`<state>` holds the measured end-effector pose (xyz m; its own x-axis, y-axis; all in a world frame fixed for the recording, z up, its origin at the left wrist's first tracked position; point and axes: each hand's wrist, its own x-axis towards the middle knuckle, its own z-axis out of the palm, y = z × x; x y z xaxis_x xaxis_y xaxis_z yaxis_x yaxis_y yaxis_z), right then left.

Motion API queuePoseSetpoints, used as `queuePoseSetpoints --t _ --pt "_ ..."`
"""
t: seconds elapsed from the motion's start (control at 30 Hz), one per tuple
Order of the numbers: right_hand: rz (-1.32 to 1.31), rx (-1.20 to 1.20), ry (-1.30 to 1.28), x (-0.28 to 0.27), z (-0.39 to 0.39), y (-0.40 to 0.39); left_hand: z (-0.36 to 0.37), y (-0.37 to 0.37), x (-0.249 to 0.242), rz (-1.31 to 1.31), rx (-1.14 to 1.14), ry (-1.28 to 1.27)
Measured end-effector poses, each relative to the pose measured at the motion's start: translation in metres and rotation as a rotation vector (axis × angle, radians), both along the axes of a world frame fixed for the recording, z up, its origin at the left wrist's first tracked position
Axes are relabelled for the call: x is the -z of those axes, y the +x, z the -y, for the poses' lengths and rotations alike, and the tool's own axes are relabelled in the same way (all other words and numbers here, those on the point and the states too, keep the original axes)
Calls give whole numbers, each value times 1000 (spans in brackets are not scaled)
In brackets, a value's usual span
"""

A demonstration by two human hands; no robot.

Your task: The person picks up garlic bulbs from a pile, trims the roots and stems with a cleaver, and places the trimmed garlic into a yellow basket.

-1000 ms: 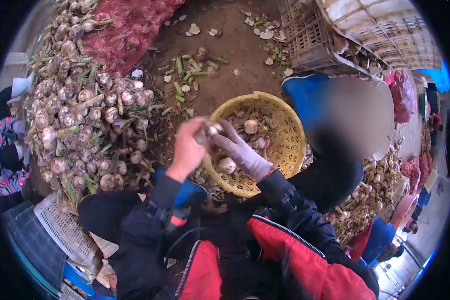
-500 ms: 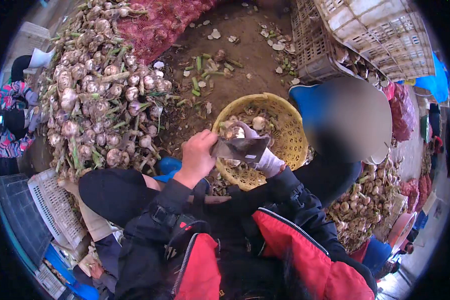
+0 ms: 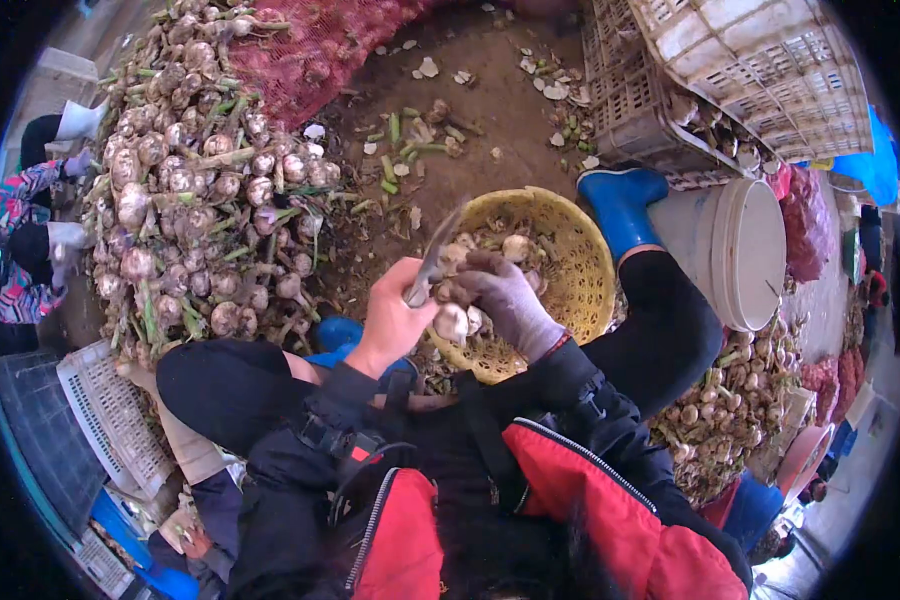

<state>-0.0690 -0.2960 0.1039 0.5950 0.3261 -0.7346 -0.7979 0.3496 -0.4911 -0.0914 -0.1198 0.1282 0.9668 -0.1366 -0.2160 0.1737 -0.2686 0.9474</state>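
Observation:
My bare left hand is closed round a knife, its blade edge-on and tilted up at the near side of a yellow plastic basket. My right hand, in a dirty pale glove, is over the basket with its fingers bent round a brownish garlic bulb; the fingers partly hide it. White garlic bulbs show just below those fingers. Further garlic bulbs lie inside the basket.
A large garlic heap is at left, beside a red mesh sack. Plastic crates stand at upper right. A white bucket stands beside my blue boot. Cut stems litter the ground. Co-workers sit at far left.
The knife has turned from broadside across the garlic to edge-on and tilted up. My gloved hand has rolled over, its back now showing, with the fingers nearer the left hand.

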Motion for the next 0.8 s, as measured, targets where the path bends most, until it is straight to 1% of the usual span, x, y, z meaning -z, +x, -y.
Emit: queuePoseSetpoints --t 0.07,0.1,0.13,0.17,0.2,0.23,0.27,0.3,0.33,0.37,0.4,0.43,0.47,0.53,0.57,0.6,0.63,0.67,0.73,0.77,0.8 --pt "335 87 -179 -4 -8 -1 -2 -6 12 -286 -90 -147" --pt "327 85 -179 -3 -15 -4 9 -4 -3 -475 -186 -429" --pt "325 135 -72 -2 -22 -7 13 -6 -2 -480 -191 -428" --pt "325 186 34 -2 -27 -7 16 -7 -1 -537 -242 -507" --pt "320 185 35 1 -28 -8 18 -9 2 -594 -294 -588" --pt "331 195 47 5 -29 -7 22 -9 6 -601 -343 -581" --pt "340 207 57 9 -28 -7 22 -9 10 -609 -343 -583" --pt "326 242 110 6 -27 -5 23 -7 12 -482 -302 -490" --pt "321 242 104 2 -24 -4 23 -4 13 -351 -260 -398" --pt "384 189 -46 -2 -21 -1 19 0 13 -321 -257 -310" --pt "447 134 -194 -8 -19 2 18 4 8 -320 -258 -311" --pt "266 -18 -205 -20 -15 5 15 8 3 -305 -308 -344" --pt "266 -17 -200 -20 -14 5 12 12 1 -289 -358 -374" --pt "235 -309 -137 -20 -12 5 3 16 5 -288 -330 -338" --pt "288 -257 -190 -8 -11 1 -2 16 5 -247 -270 -183" --pt "287 -258 -190 -9 -10 2 -6 15 3 -207 -208 -26" --pt "254 -229 -162 -9 -9 3 -10 12 2 -176 -137 182" --pt "224 -200 -136 -10 -9 5 -9 9 1 -176 -135 183" --pt "228 -212 -186 -17 -11 4 -5 3 0 244 -70 217" --pt "275 -249 -196 -16 -9 1 -6 -1 2 176 -40 184" --pt "323 -288 -205 -16 -7 -1 -9 -2 6 177 -44 185"
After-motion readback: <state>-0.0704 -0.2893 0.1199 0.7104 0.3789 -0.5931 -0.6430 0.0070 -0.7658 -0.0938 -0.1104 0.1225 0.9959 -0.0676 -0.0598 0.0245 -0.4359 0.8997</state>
